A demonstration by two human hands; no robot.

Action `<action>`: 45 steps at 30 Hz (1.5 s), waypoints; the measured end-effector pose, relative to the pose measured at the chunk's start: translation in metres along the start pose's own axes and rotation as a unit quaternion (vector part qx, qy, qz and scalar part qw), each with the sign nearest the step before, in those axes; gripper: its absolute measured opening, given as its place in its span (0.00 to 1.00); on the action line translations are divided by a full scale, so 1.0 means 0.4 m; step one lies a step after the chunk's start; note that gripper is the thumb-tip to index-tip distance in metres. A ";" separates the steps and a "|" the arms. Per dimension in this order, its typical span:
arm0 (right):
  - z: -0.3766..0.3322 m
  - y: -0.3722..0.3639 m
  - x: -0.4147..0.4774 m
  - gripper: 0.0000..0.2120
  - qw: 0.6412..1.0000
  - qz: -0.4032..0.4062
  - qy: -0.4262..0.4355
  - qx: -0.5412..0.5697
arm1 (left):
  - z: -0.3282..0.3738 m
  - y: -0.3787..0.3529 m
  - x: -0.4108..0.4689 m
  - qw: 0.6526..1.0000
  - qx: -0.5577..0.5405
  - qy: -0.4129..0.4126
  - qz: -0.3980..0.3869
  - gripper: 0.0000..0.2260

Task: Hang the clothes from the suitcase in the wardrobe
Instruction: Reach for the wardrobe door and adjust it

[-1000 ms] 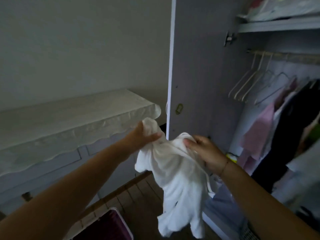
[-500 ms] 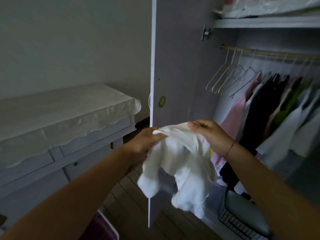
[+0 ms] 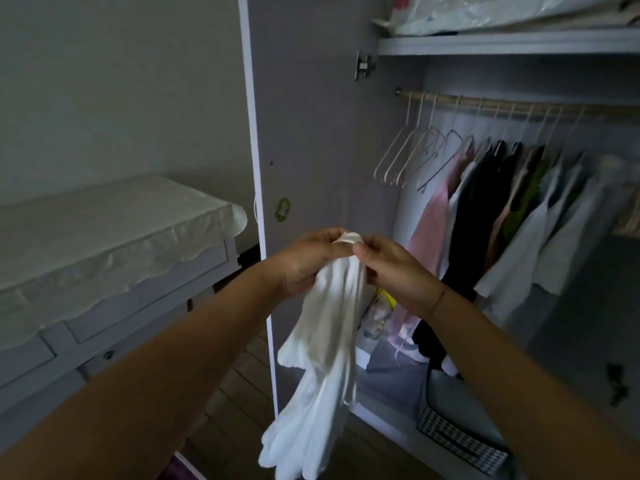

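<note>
- The white garment (image 3: 323,341) is being held by its top, hanging straight down before the wardrobe door (image 3: 311,133).
- It is being pinched by the left hand (image 3: 304,261) and right hand (image 3: 398,275) together.
- The empty hangers (image 3: 415,150) are hanging up and right, nearer the right hand.

At 9 o'clock, a grey bench (image 3: 149,306) with drawers, draped on top with a white scallop-edged cover (image 3: 104,230); a small dark knob (image 3: 108,355) on one drawer front. Behind, from 9 to 11 o'clock, a plain pale wall (image 3: 121,81). Toward 6 o'clock, dark wooden floorboards (image 3: 239,393). High at 1 o'clock, a plastic-wrapped bundle (image 3: 502,12), lying flat. Low at 5 o'clock, a black-and-white checked bag (image 3: 460,441). Just right of centre, something yellow (image 3: 386,297), too hidden to name.
</note>
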State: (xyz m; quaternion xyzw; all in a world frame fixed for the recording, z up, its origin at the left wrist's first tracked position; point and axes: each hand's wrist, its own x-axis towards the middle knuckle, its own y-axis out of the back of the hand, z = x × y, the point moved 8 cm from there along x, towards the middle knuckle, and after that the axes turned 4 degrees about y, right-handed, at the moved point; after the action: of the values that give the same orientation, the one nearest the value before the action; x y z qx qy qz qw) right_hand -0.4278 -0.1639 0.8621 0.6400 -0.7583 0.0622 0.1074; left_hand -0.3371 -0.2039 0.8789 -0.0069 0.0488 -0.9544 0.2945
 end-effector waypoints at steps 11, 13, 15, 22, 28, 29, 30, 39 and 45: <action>0.051 0.143 0.153 0.10 0.997 0.043 -0.023 0.056 | -0.049 0.060 0.195 0.992 -0.058 0.004 0.116 0.06; 0.073 0.195 0.198 0.12 0.986 0.076 -0.053 0.136 | -0.046 0.108 0.219 0.972 0.006 -0.027 0.232 0.02; 0.084 0.247 0.250 0.10 0.970 0.101 -0.066 0.210 | -0.037 0.121 0.242 0.951 0.068 -0.087 0.289 0.06; 0.077 0.393 0.384 0.08 0.927 0.154 -0.072 0.335 | -0.215 -0.020 0.427 0.980 0.163 0.039 0.109 0.16; 0.028 0.501 0.429 0.09 0.918 0.163 0.010 0.361 | -0.306 0.012 0.505 0.964 0.201 0.095 0.147 0.12; 0.016 0.516 0.433 0.09 0.925 0.159 0.035 0.344 | -0.299 0.025 0.510 0.967 0.173 0.094 0.162 0.09; 0.008 0.536 0.437 0.09 0.931 0.160 0.057 0.322 | -0.291 0.047 0.522 0.967 0.148 0.092 0.185 0.06; 0.000 0.651 0.409 0.09 0.970 0.229 0.076 0.001 | -0.026 0.192 0.557 0.907 0.204 -0.036 0.367 0.14; -0.056 0.718 0.373 0.12 0.926 0.284 0.095 -0.228 | 0.150 0.204 0.526 0.860 0.257 -0.143 0.416 0.12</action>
State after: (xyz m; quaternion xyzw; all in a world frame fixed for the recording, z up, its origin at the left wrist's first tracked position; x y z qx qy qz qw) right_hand -0.7321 -0.2517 0.9325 0.3473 -0.8881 -0.0239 0.3001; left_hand -0.4626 -0.3946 0.9276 -0.0462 -0.2425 -0.7103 0.6592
